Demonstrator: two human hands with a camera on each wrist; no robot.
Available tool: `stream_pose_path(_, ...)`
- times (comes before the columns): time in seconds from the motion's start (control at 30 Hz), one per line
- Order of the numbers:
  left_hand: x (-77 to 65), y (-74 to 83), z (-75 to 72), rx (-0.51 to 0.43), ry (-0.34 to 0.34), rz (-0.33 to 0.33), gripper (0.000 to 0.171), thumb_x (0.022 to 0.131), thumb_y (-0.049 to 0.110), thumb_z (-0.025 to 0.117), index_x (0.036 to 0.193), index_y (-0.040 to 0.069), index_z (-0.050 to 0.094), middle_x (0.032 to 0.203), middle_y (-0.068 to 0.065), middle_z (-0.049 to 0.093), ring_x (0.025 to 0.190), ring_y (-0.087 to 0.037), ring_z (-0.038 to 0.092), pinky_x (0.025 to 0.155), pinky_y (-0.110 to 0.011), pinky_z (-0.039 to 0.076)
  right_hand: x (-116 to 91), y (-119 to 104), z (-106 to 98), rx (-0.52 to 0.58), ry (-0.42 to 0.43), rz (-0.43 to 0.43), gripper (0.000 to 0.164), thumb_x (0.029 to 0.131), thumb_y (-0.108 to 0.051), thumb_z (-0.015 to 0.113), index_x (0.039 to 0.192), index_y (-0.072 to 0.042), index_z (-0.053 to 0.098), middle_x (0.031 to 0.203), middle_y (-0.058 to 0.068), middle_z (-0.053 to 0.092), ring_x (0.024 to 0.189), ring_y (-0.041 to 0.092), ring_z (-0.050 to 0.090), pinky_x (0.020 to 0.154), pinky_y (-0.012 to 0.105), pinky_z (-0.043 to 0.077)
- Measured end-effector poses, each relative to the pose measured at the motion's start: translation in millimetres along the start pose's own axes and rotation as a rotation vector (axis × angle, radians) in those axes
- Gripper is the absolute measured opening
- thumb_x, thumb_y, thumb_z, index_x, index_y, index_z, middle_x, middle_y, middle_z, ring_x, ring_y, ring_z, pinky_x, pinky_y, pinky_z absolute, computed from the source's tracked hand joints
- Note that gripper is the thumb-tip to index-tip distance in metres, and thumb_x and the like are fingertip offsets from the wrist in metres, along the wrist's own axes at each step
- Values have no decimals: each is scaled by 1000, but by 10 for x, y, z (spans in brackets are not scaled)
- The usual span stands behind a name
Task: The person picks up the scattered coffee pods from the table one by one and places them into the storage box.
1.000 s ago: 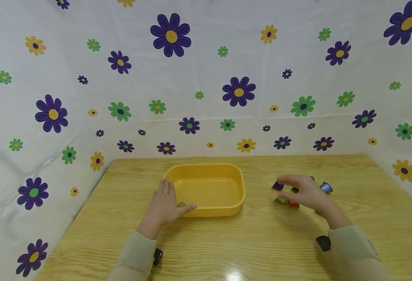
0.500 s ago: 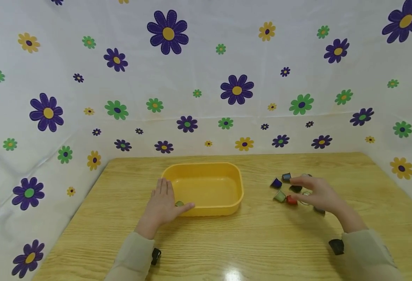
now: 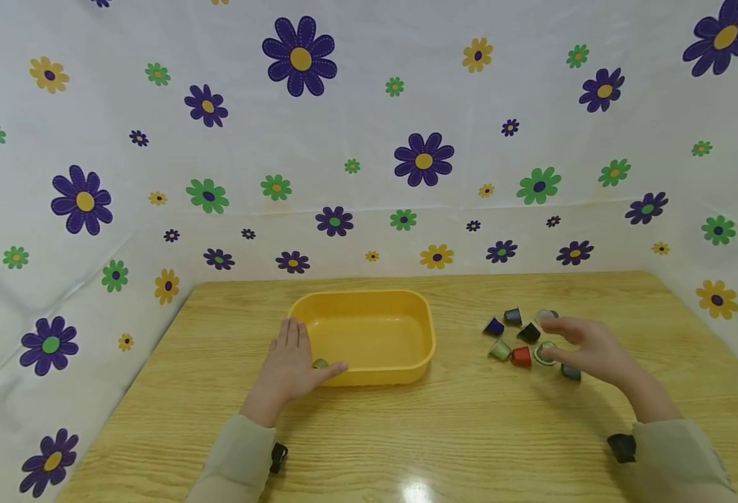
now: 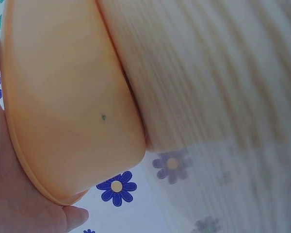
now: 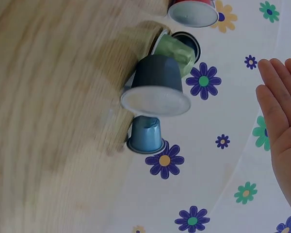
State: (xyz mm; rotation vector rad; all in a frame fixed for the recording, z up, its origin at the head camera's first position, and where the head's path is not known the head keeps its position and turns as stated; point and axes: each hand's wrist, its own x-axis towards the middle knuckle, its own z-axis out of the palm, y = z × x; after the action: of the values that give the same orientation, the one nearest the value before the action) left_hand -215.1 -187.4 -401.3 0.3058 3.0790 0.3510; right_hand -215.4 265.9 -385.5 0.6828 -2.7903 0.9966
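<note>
My left hand [image 3: 291, 367] rests on the left front corner of a yellow plastic tub [image 3: 400, 377], fingers straight over the rim, thumb along the front. A small green coffee capsule [image 3: 321, 363] shows inside the tub beside that thumb. My right hand [image 3: 595, 349] hovers at the right of a cluster of coffee capsules, holding nothing, fingers loosely bent. Among them are a purple capsule [image 3: 493, 326], a black capsule [image 3: 529, 332], a light green capsule [image 3: 500, 350], a red capsule [image 3: 521, 356] and grey ones. A blue capsule [image 5: 146, 134] appears in the right wrist view.
The wooden table [image 3: 369, 433] carries everything. A white flowered cloth [image 3: 344, 112] hangs behind and along both sides. Black wrist-worn pieces show by both cuffs, such as the right black piece [image 3: 623, 448].
My right hand has drawn back to the right, uncovering more of the capsules. My left hand has stayed on the tub, and the head view has shifted slightly.
</note>
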Motion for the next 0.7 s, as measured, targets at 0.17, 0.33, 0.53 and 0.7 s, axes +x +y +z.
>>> stream_pose_path(0.17,0,-1,3,-2,2,5,112,73,76,35,134,-16,12,140,-32,3,129,-42,-1,101,-54,12,-51,52,-29,-27,23,-1,42,81,-16,66,114,7,55,112,23,55,98,41,53,79,48,44)
stream_pose_path(0.33,8,-9,21,-11,7,3,113,72,76,35,134,-16,12,140,-32,3,129,-42,-1,101,-54,11,-103,65,-85,-28,9,12,42,81,-14,65,115,8,53,111,25,55,100,41,52,80,49,43)
stream_pose_path(0.53,7,-1,24,-18,7,10,114,72,77,34,134,-16,12,140,-32,3,129,-41,-1,101,-53,11,-176,115,-115,-64,23,31,45,80,-16,67,114,9,53,109,24,57,101,39,51,81,49,42)
stream_pose_path(0.7,7,-5,22,-5,6,9,113,72,77,33,134,-15,12,140,-32,3,129,-41,-1,101,-52,12,-223,154,-134,-55,21,36,42,79,-17,67,111,8,55,108,22,58,102,42,49,82,49,40)
